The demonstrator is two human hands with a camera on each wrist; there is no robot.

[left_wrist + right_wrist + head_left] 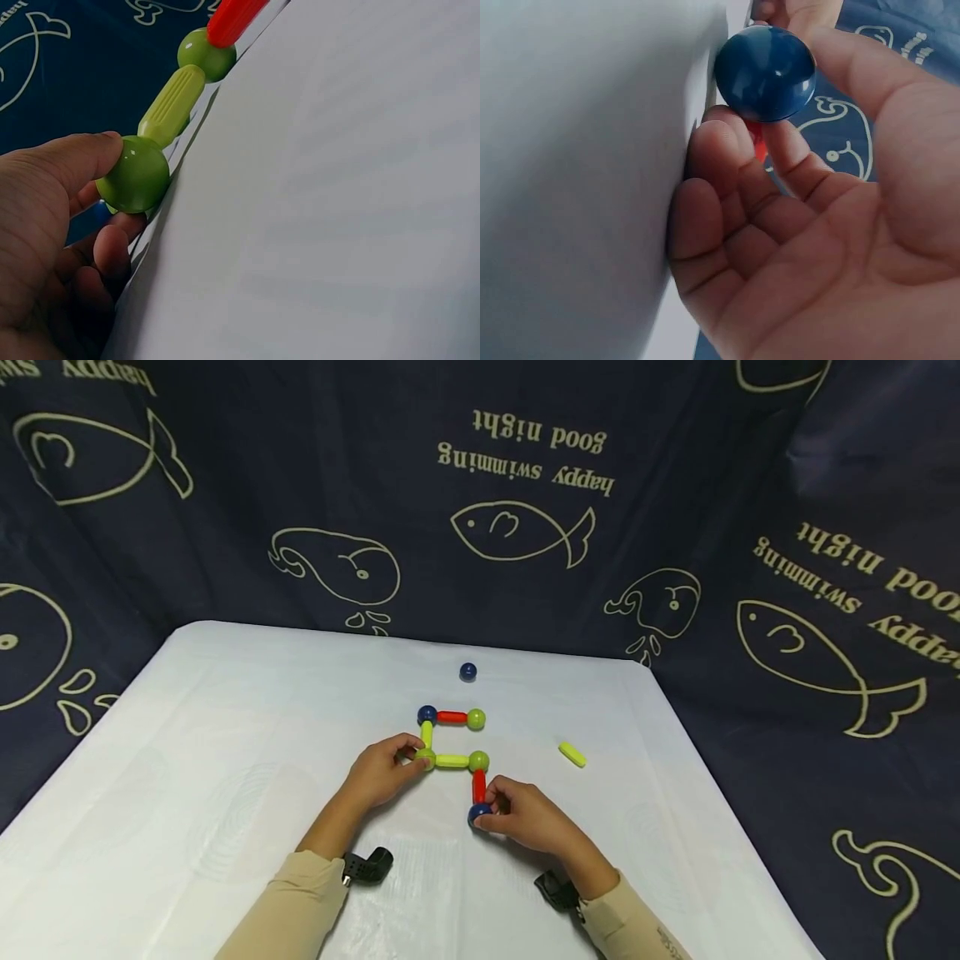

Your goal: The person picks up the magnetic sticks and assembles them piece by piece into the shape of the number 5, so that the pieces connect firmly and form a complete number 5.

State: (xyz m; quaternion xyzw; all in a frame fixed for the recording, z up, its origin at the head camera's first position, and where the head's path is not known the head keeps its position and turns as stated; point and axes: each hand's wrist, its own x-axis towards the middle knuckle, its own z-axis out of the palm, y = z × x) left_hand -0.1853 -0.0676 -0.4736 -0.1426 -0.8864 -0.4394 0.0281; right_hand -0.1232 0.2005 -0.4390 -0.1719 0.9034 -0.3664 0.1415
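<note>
A chain of coloured balls and rods lies on the white table. My left hand (384,770) pinches the green ball (135,176) at its lower left corner. From that ball one yellow-green rod (427,734) runs to a blue ball (427,716), and another rod (452,762) runs to a second green ball (478,762). A red rod (479,787) leads down from there to a nearer blue ball (765,73), which my right hand (534,816) holds between thumb and fingers. At the chain's far end, a red rod (452,717) joins a green ball (476,719).
A loose yellow-green rod (572,754) lies to the right of the chain. Farther back sits a single blue ball (468,672). Dark blue cloth (525,602) printed with fish and whales hangs behind the white table (300,677) and along its sides.
</note>
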